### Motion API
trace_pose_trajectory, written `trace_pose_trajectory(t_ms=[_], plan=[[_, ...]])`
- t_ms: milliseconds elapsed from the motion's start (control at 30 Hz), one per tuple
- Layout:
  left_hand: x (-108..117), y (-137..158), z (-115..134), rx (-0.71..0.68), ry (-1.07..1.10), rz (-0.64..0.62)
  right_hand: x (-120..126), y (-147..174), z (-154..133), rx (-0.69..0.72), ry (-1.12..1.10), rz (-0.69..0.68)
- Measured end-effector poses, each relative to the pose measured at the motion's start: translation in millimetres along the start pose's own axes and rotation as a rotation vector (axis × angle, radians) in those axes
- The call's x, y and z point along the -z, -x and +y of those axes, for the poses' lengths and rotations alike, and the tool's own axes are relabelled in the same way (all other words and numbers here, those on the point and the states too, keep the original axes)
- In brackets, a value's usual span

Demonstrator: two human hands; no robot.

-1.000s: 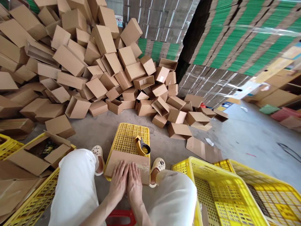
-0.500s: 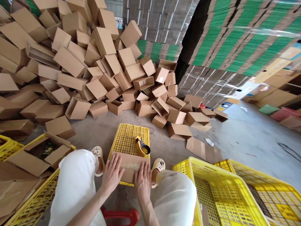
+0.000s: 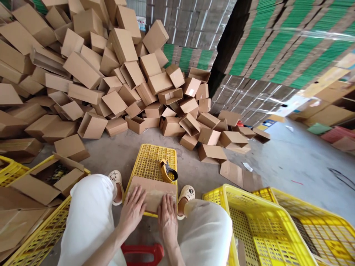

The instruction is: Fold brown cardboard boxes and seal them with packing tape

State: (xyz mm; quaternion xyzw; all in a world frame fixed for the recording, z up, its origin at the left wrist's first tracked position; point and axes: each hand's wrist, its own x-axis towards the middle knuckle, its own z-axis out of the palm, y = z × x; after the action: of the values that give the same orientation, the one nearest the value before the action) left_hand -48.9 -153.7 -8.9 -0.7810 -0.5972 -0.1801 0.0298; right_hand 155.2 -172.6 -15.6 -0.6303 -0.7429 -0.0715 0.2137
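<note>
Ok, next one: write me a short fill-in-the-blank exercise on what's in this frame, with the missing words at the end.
1. The left hand and right hand rest on a cardboard box.
The crate beneath it is coloured ____.
2. Of the two, the ____ hand is nearer the yellow-and-black tool.
3. The person's trousers are ____.

Missing words: yellow; right; white.

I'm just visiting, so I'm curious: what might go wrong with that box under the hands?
The cardboard box lies at the near end of the yellow crate, so pressure from the left hand and right hand might tip or slide it off. The yellow-and-black tool lies near the crate's right edge and could be knocked down. Beyond, the loose, jumbled pile of boxes might shift if bumped.
</note>
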Motion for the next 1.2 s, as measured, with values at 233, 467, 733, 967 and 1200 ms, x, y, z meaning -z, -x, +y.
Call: trace_pose_trajectory(t_ms=[233, 467, 733, 967, 1200], plan=[[-3.2, 22.5, 6.1, 0.028, -0.056, 0.034, -0.2, 26.1, -3.9, -0.019, 0.003, -0.004], [-9.4, 27.5, 40.7, -0.032, -0.07, 0.041, -11.1, 13.2, -37.5, 0.073, -0.108, -0.045], [13.2, 15.8, 2.8, 0.111, -0.036, -0.03, 19.7, 18.6, 11.6, 0.014, -0.06, 0.01], [6.6, 8.7, 2.2, 0.188, 0.004, -0.024, 19.9, 13.6, 9.3, -0.061, -0.021, -0.011], [-2.1, -5.8, 31.3, 0.102, 0.026, 0.012, 0.0, -14.3, -1.8, 0.025, 0.042, -0.018]])
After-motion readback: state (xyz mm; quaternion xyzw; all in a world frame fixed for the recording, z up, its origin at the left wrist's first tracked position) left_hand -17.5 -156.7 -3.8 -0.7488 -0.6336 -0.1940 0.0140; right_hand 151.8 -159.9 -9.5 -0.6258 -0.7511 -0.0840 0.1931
